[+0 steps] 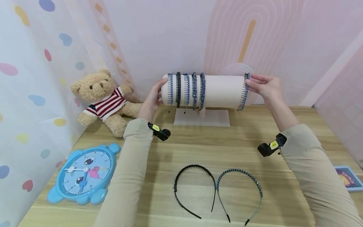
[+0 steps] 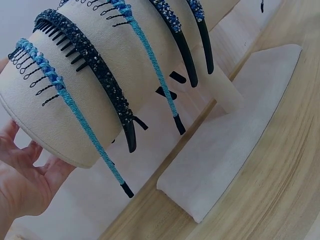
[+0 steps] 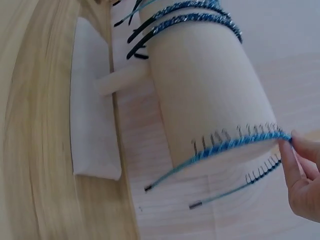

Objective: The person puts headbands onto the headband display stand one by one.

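Observation:
A cream roll-shaped headband stand [image 1: 224, 91] sits at the back of the table on a flat base [image 1: 216, 119]. My left hand [image 1: 151, 100] grips the roll's left end, thumb on top; some of its fingers are hidden behind the end. Between thumb and fingers, my right hand [image 1: 269, 88] pinches a blue toothed headband [image 3: 225, 145] at the top of its arc. That headband straddles the roll's right end, its two tips apart below. Several others sit round the roll's left half, among them a light blue headband [image 2: 82, 120] and a black glittery headband [image 2: 102, 77].
In front on the wooden table [image 1: 158, 151] lie a black headband [image 1: 194, 166] and a blue headband [image 1: 238, 171], side by side. A teddy bear [image 1: 106, 102] and a blue toy clock [image 1: 85, 173] are at left. A blue-framed picture [image 1: 350, 178] lies at right.

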The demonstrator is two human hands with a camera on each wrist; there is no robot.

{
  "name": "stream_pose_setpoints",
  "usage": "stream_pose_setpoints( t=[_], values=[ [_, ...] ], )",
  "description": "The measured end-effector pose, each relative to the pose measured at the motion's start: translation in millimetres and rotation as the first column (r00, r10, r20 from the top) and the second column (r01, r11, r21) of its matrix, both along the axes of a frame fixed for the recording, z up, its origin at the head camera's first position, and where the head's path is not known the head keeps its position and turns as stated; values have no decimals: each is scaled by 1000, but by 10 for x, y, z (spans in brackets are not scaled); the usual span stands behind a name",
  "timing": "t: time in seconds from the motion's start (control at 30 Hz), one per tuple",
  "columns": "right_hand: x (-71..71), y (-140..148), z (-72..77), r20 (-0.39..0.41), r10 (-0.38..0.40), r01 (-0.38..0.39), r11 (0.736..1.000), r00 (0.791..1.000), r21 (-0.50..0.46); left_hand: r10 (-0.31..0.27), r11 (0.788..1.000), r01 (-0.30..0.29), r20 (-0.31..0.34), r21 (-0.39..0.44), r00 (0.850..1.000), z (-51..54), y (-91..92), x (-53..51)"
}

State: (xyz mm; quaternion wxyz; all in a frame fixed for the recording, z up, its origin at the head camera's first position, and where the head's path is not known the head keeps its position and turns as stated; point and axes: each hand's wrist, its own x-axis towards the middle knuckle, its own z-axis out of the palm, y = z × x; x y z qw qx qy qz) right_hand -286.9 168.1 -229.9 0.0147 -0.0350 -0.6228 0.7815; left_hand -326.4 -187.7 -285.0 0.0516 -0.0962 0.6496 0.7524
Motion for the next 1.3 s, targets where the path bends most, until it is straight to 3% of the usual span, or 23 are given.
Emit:
stream_pose_setpoints(
  t=[0.1,0.17,0.23,0.33,0.53,0.63,0.77,1.03,1.17,1.3],
  values=[
    [-31,-4,-46,-39,4,1,994,999,110,-3,1000,3,-2,-3,1000,-7,6,-3],
    [-63,-3,-73,-64,23,-3,955,998,296,-5,1000,5,-2,1,1000,-13,4,-12],
    [-89,-3,-86,-71,60,-20,884,996,466,-10,1000,10,-2,4,1000,-16,-2,-17],
    [-127,-21,-94,-82,159,-68,757,984,650,-14,1000,14,-8,1,1000,-18,-14,-15],
    [-180,-140,-85,-138,305,-84,614,942,785,-14,1000,14,-11,-8,1000,-14,-6,6],
    [-200,-201,-62,-128,337,-80,541,933,837,-11,1000,11,-5,0,1000,-13,2,8],
    [-238,-306,-27,-116,363,-76,473,924,878,-7,1000,7,-4,3,1000,-9,2,5],
    [-310,-534,28,-128,391,8,296,911,955,-9,1000,8,-21,-9,1000,-26,-23,-37],
    [-328,-622,44,-110,394,16,235,913,972,-10,1000,10,-21,-1,1000,-45,-34,-50],
    [-339,-693,44,-104,407,8,231,907,973,-4,1000,4,-14,-3,1000,-45,-32,-41]
  ],
)
